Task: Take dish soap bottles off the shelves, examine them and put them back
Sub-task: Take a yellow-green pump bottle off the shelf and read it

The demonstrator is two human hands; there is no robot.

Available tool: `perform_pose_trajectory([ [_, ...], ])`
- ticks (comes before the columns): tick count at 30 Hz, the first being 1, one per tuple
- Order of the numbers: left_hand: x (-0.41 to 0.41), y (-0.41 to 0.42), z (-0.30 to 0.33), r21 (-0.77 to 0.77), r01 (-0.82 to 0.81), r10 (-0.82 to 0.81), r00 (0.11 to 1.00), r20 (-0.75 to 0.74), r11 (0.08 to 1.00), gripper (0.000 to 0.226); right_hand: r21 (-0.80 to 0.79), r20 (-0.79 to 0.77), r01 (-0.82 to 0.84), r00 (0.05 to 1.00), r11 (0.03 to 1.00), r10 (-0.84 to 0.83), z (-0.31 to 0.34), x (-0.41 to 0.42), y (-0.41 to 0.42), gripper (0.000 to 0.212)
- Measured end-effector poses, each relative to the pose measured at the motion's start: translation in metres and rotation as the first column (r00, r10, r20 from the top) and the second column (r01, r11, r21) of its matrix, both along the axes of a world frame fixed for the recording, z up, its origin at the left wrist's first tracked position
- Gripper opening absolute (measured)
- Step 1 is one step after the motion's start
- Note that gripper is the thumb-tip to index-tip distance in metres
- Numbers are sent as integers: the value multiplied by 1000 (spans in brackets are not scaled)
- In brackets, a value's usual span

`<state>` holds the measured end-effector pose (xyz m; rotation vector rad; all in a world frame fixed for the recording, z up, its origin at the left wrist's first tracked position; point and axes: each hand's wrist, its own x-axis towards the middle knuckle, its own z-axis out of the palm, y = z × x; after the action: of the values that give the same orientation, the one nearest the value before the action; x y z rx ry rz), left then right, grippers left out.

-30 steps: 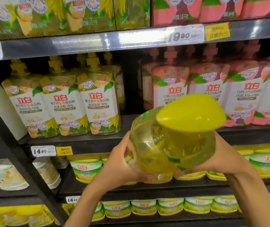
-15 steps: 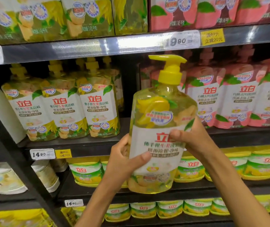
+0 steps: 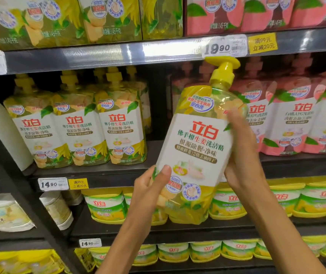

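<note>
the bottle (image 3: 194, 147) is held in front of the shelves (image 3: 106, 56), label toward the camera, its long axis near upright but leaning, pump (image 3: 223, 65) up and to the right, base down and to the left. the left hand (image 3: 150, 191) grips its lower left edge, thumb on the label. the right hand (image 3: 242, 155) wraps the right side, its fingertips blurred and its palm hiding that edge. the pump tip overlaps a price tag (image 3: 224, 46).

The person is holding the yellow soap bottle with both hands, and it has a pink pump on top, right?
Not quite. The head view shows the pump is yellow, not pink. The rest is right: the left hand and right hand both hold the yellow soap bottle.
</note>
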<state>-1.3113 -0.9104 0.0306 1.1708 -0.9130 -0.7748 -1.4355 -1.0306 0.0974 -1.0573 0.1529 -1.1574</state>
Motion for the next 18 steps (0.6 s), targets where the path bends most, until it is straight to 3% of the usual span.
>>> perform_pose_trajectory([
  [2, -1, -1, 2, -23, 22, -23, 1000, -21, 999, 59, -18, -2, -28, 1000, 999, 28, 3, 0, -4, 62],
  [4, -1, -1, 0, -25, 64, -66, 996, -66, 998, 64, -24, -34, -31, 999, 999, 31, 9, 0, -2, 99],
  [6, -3, -2, -5, -20, 116, -118, 988, -102, 993, 62, -33, -30, -91, 995, 995, 90, 13, 1, -1, 116],
  [8, -6, -2, -9, -8, 177, -176, 974, -145, 984, 58, -44, -38, -115, 993, 992, 113, 14, 1, 0, 105],
  [11, -2, -5, -11, -3, 231, -228, 957, -182, 973, 56, -147, -69, 40, 996, 988, -51, 13, -1, 5, 74],
  [15, -3, -20, -12, -24, 147, -147, 937, -318, 989, 74, -328, -161, 210, 948, 921, -273, 12, 1, 20, 81],
  [18, -9, -18, -13, -49, 145, -153, 913, -378, 988, 49, -296, -184, 39, 978, 954, -98, 14, 0, 18, 86],
])
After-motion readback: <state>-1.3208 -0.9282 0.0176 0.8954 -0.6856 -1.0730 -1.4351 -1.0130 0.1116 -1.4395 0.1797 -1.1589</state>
